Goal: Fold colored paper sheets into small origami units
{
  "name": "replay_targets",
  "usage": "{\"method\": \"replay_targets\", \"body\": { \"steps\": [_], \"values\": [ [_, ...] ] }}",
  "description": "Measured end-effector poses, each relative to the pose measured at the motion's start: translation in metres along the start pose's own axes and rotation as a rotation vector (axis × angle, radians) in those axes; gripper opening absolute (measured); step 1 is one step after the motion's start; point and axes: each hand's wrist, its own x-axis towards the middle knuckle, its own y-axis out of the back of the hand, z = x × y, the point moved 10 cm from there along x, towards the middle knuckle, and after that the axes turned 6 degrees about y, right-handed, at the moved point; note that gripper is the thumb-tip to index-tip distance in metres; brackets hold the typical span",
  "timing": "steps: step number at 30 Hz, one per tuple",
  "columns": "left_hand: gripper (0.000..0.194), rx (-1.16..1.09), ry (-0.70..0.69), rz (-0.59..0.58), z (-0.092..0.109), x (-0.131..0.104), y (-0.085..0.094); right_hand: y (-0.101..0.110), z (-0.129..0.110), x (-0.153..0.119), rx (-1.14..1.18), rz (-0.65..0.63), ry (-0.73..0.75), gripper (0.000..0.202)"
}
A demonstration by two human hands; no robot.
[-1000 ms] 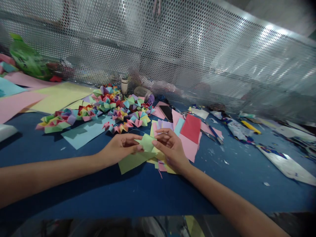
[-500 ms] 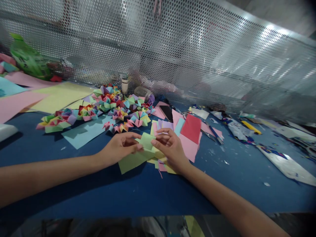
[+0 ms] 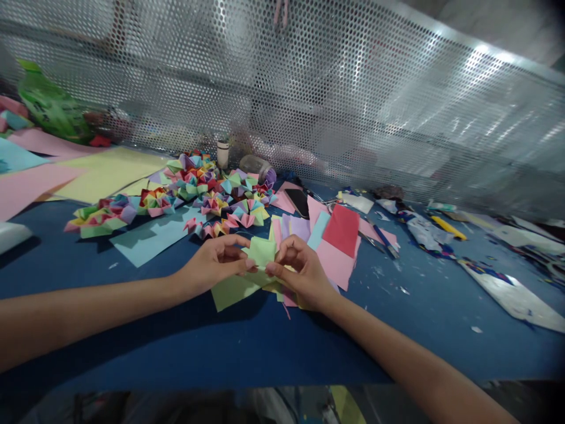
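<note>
A small light green piece of paper point(image 3: 262, 250) is held up between my two hands over the table. My left hand point(image 3: 216, 263) pinches its lower left side between thumb and fingers. From the right, my right hand point(image 3: 302, 271) grips the lower right corner, with thumb and curled fingers closed on it. Below lies a larger yellow-green sheet point(image 3: 233, 291), beside a pile of cut coloured papers partly hidden by my right hand. A red paper point(image 3: 342, 229) and a pink paper point(image 3: 338, 264) show on the pile's right.
Behind my hands lie many folded paper pieces point(image 3: 214, 202) and a blue sheet point(image 3: 152, 238). A phone point(image 3: 297, 202), a tipped jar point(image 3: 257, 168), a pen point(image 3: 385, 240) and a yellow cutter point(image 3: 449, 228) lie around. A perforated metal panel point(image 3: 309, 88) bounds the back.
My right hand has shifted slightly down and left along the green paper, its fingers curling more. The paper has tilted a little; my left hand is nearly still.
</note>
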Motion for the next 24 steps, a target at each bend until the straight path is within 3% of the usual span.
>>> {"method": "replay_targets", "body": {
  "steps": [5, 10, 15, 20, 24],
  "values": [
    [0.028, 0.097, -0.018, -0.062, 0.000, -0.003, -0.005, -0.013, 0.001, -0.003, -0.017, -0.139, -0.018, 0.029],
    [0.027, 0.112, -0.006, -0.038, 0.001, -0.002, -0.004, -0.008, 0.002, -0.003, -0.073, -0.089, 0.000, 0.024],
    [0.026, 0.098, 0.008, -0.101, 0.004, -0.004, -0.013, -0.002, -0.001, -0.002, -0.095, -0.003, 0.054, 0.022],
    [0.027, 0.126, -0.002, -0.125, 0.000, -0.005, -0.015, -0.005, -0.007, -0.002, -0.146, -0.052, 0.091, 0.019],
    [0.027, 0.155, -0.022, -0.185, -0.003, -0.007, -0.021, -0.010, -0.002, -0.003, -0.081, -0.132, 0.020, 0.018]
  ]
}}
